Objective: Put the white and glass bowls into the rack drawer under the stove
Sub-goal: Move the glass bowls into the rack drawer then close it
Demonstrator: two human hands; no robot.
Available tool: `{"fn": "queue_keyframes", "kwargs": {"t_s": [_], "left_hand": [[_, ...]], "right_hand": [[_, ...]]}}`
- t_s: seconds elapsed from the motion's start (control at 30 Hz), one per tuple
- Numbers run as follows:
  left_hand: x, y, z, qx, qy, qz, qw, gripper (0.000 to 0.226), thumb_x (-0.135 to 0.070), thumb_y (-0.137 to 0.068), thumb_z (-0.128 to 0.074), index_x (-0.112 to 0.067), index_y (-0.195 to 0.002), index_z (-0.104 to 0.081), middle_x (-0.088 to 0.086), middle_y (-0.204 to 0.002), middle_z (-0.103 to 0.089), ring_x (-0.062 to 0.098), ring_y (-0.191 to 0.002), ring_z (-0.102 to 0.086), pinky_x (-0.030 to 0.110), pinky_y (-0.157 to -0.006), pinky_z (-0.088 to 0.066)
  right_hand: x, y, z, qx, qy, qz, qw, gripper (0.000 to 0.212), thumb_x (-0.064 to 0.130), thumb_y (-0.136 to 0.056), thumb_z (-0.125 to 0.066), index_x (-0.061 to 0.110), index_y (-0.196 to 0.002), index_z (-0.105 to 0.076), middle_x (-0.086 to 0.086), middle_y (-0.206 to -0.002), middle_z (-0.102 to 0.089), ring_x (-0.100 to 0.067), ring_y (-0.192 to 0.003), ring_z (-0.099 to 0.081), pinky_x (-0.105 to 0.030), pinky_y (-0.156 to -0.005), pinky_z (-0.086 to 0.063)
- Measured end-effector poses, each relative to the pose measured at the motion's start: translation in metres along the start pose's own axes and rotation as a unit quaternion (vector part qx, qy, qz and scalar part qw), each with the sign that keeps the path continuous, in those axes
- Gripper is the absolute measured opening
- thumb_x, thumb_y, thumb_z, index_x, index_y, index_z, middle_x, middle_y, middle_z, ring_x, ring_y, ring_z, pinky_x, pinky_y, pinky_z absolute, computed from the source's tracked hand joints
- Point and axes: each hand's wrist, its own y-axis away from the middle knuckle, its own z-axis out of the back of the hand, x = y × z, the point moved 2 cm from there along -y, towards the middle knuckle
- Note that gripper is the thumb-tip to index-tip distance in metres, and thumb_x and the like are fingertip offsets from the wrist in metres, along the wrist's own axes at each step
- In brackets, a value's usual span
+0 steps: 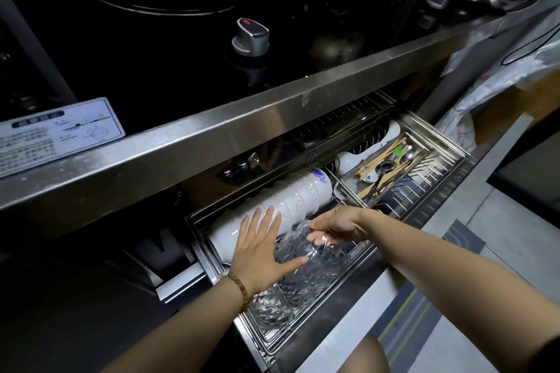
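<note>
Drawer (439, 200) open under the stove. White bowls (291, 200) racked on edge. Left hand (260, 248) flat, fingers spread, steadying glass bowls (306, 269) in the front row, gripping nothing. Right hand (336, 225) pinches one glass bowl's rim. Risk: a careless release would knock glass against glass and chip it.

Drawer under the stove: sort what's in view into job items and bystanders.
Job:
white bowls, stacked on their side
glass bowls, under both hands
rack drawer, pulled open
left hand
right hand

Bystanders:
cutlery tray
stove knob
instruction label
</note>
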Motion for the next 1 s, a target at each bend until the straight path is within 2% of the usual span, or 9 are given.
{"fn": "queue_keyframes", "kwargs": {"t_s": [0.07, 0.2, 0.33, 0.4, 0.47, 0.53, 0.67, 0.83, 1.0], "left_hand": [[0.0, 0.0, 0.0, 0.002, -0.002, 0.001, 1.0, 0.114, -0.094, -0.058, -0.014, -0.029, -0.147, 0.012, -0.015, -0.143, 0.033, 0.009, -0.133, 0.036, 0.033, -0.106, 0.03], [0.0, -0.001, 0.0, 0.007, -0.003, 0.003, 1.0, 0.113, -0.093, -0.058, -0.014, -0.029, -0.148, 0.012, -0.015, -0.142, 0.032, 0.009, -0.132, 0.037, 0.034, -0.107, 0.029], [-0.001, 0.0, 0.001, 0.014, -0.007, 0.006, 1.0, 0.113, -0.093, -0.059, -0.015, -0.029, -0.148, 0.009, -0.013, -0.149, 0.028, 0.01, -0.136, 0.033, 0.035, -0.108, 0.027], [-0.001, 0.0, 0.002, 0.021, -0.012, 0.007, 1.0, 0.113, -0.093, -0.059, -0.016, -0.029, -0.149, 0.008, -0.012, -0.153, 0.024, 0.012, -0.138, 0.03, 0.036, -0.109, 0.026], [-0.002, -0.001, 0.005, 0.038, -0.017, 0.007, 0.999, 0.11, -0.091, -0.062, -0.017, -0.028, -0.149, 0.007, -0.009, -0.154, 0.023, 0.014, -0.14, 0.029, 0.036, -0.11, 0.025], [-0.004, -0.001, 0.01, 0.062, -0.023, 0.01, 0.998, 0.106, -0.089, -0.066, -0.018, -0.027, -0.15, 0.003, -0.005, -0.156, 0.02, 0.016, -0.142, 0.025, 0.038, -0.112, 0.022], [-0.017, 0.0, 0.034, 0.082, -0.004, 0.019, 0.996, 0.092, -0.077, -0.08, -0.026, -0.021, -0.15, -0.005, 0.0, -0.159, 0.008, 0.019, -0.146, 0.011, 0.039, -0.119, 0.008], [-0.055, 0.012, 0.09, -0.003, 0.053, -0.051, 0.997, 0.072, -0.058, -0.089, -0.043, -0.018, -0.147, -0.024, 0.001, -0.153, -0.029, 0.018, -0.14, -0.025, 0.029, -0.112, -0.02], [-0.099, 0.044, 0.17, -0.094, 0.064, -0.16, 0.981, 0.062, -0.052, -0.091, -0.043, -0.025, -0.145, -0.028, -0.008, -0.147, -0.039, 0.013, -0.131, -0.038, 0.032, -0.106, -0.035]], "right_hand": [[0.0, 0.001, 0.0, 0.007, 0.003, -0.006, 1.0, 0.024, 0.022, -0.096, -0.047, 0.01, -0.079, -0.06, 0.003, -0.057, -0.068, -0.007, -0.056, -0.06, -0.02, -0.061, -0.049], [0.003, 0.01, -0.001, 0.019, 0.013, -0.016, 1.0, 0.022, 0.02, -0.095, -0.05, 0.01, -0.077, -0.058, 0.003, -0.055, -0.069, -0.005, -0.048, -0.064, -0.017, -0.054, -0.053], [0.003, 0.01, -0.001, -0.023, 0.013, 0.011, 1.0, 0.009, 0.012, -0.089, -0.06, 0.006, -0.083, -0.062, -0.007, -0.073, -0.068, -0.019, -0.07, -0.062, -0.033, -0.081, -0.052], [0.003, 0.011, 0.0, -0.084, 0.067, 0.036, 0.994, 0.009, 0.014, -0.085, -0.067, 0.006, -0.085, -0.063, -0.004, -0.072, -0.065, -0.015, -0.067, -0.059, -0.03, -0.072, -0.052], [0.007, 0.016, 0.0, -0.139, 0.131, 0.068, 0.979, 0.021, 0.019, -0.083, -0.069, 0.002, -0.094, -0.064, -0.006, -0.082, -0.066, -0.014, -0.071, -0.058, -0.026, -0.071, -0.052], [0.01, 0.023, 0.0, -0.177, 0.168, 0.099, 0.965, 0.035, 0.024, -0.085, -0.067, -0.003, -0.107, -0.062, -0.012, -0.105, -0.067, -0.02, -0.092, -0.061, -0.034, -0.092, -0.05], [0.019, 0.063, -0.004, -0.236, 0.21, 0.174, 0.933, 0.046, 0.034, -0.091, -0.057, 0.01, -0.129, -0.05, -0.012, -0.133, -0.055, -0.025, -0.12, -0.053, -0.036, -0.103, -0.042], [0.02, 0.138, -0.007, -0.36, 0.136, 0.302, 0.872, 0.048, 0.038, -0.091, -0.055, 0.019, -0.134, -0.047, -0.003, -0.138, -0.05, -0.019, -0.125, -0.049, -0.035, -0.105, -0.04], [0.031, 0.216, -0.014, -0.434, 0.11, 0.391, 0.804, 0.049, 0.044, -0.09, -0.052, 0.032, -0.136, -0.042, 0.009, -0.146, -0.039, -0.007, -0.133, -0.036, -0.023, -0.104, -0.028]]}}
